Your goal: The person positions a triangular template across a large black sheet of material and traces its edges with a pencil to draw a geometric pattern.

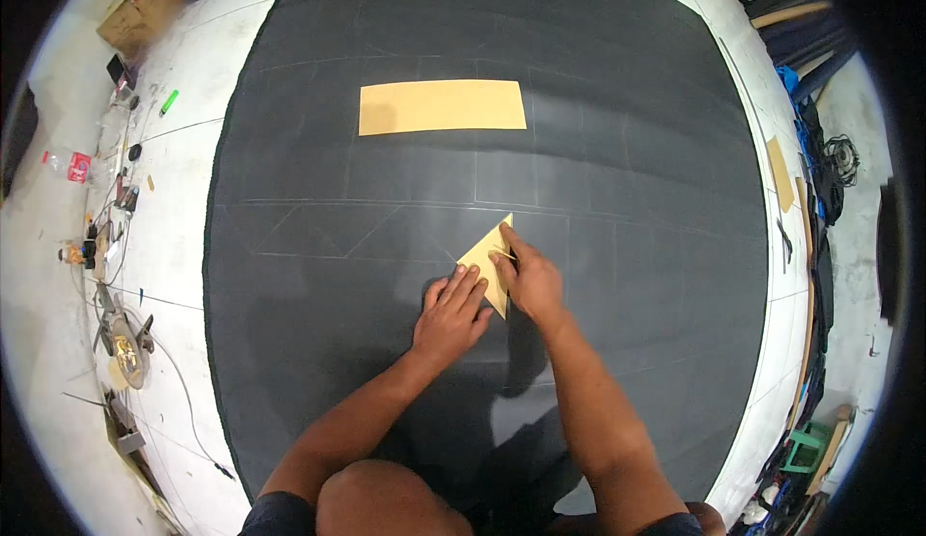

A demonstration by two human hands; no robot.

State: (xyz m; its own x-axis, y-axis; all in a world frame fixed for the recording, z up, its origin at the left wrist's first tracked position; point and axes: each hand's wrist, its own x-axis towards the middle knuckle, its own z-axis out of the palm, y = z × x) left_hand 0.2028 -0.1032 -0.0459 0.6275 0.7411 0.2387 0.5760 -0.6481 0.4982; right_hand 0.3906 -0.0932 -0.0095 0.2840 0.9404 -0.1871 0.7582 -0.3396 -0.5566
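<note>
A yellow triangular card pattern piece (490, 249) lies on dark fabric (318, 324) marked with thin pale lines. My left hand (450, 319) rests on the triangle's lower left side, its fingers stretched out and pressing it down. At the triangle's right edge, my right hand (531, 275) has its index finger extended along the card. Its thumb and fingers close on a thin pale stick (503, 253), whose exact kind is too small to tell. Farther up the fabric lies a yellow rectangular card pattern piece (444, 108), apart from both hands.
The fabric is spread over white floor tiles (183, 160). Along the left stand a plastic bottle (69, 164), a green marker (169, 103), cords and a clothes iron (125, 348). At right are another yellow card piece (780, 174), scissors (785, 243) and a green stool (806, 447).
</note>
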